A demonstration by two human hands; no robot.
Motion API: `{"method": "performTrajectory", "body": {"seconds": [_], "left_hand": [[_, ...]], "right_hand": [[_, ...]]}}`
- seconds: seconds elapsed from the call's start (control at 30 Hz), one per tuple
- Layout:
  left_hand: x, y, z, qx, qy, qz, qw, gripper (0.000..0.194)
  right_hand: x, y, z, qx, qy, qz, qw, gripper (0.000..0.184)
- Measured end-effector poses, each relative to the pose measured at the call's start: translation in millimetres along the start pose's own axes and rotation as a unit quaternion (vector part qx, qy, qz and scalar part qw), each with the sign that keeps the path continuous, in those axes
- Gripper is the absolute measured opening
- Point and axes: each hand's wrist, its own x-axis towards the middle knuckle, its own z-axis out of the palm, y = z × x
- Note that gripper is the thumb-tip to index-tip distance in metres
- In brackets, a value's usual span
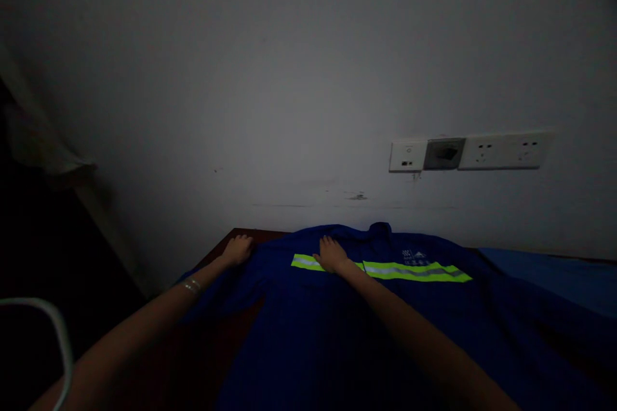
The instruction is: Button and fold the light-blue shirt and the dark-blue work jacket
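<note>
Along the foot of the wall (289, 109), in the head view, a blue jacket (299, 334) lies spread over a dark red table (212, 347), collar (380, 229) nearest the wall. The left hand (238, 250) rests at the upper edge of a sleeve; whether its fingers pinch cloth cannot be told. The right hand (332, 255) lies palm down on the chest, fingers extended, apparently gripping nothing. Risks, in judgement: a sideways push by the right hand could ruck the chest, being loose cloth; a pull by the left could skew the shoulder; the sleeve, lying near the table's edge, could slip over. Dim light could hide creases. Condition: deep blue, lightly wrinkled; a yellow-green band (414, 271) with a silvery centre crosses the chest, pale print above it; lower part too dark to assess.
</note>
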Motion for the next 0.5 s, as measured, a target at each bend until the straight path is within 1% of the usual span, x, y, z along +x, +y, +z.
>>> {"method": "performTrajectory", "body": {"seconds": [0.07, 0.13, 0.17, 0.23, 0.3, 0.33, 0.4, 0.5], "left_hand": [[-7.1, 15.8, -6.6, 0.005, 0.020, 0.016, 1.000, 0.031], [-14.3, 30.9, -12.0, 0.003, 0.025, 0.026, 0.999, 0.031], [-17.6, 37.9, -14.1, 0.001, 0.023, 0.025, 0.999, 0.032], [-23.3, 49.8, -17.7, -0.006, 0.002, 0.012, 1.000, 0.037], [-28.9, 58.1, -21.9, -0.016, -0.031, 0.011, 0.999, 0.040], [-32.1, 60.7, -24.6, -0.023, -0.049, 0.024, 0.998, 0.039], [-40.5, 63.0, -31.7, -0.041, -0.082, 0.070, 0.993, 0.030], [-57.9, 60.3, -43.2, -0.059, -0.118, 0.148, 0.980, 0.017]], "right_hand": [[-23.2, -30.6, -3.1, 0.006, 0.013, -0.051, 0.999, 0.066], [-57.4, -66.4, -3.1, 0.028, 0.055, -0.146, 0.987, 0.064], [-77.5, -84.8, -2.0, 0.032, 0.065, -0.182, 0.981, 0.060], [-119.9, -119.9, 1.8, 0.038, 0.058, -0.241, 0.968, 0.049], [-159.8, -149.0, 6.7, 0.044, 0.033, -0.284, 0.957, 0.046], [-177.1, -160.4, 9.1, 0.053, 0.026, -0.300, 0.952, 0.047], [-204.1, -176.8, 12.9, 0.065, 0.016, -0.317, 0.946, 0.051], [-225.5, -189.0, 16.0, 0.080, -0.002, -0.303, 0.950, 0.057]]}}
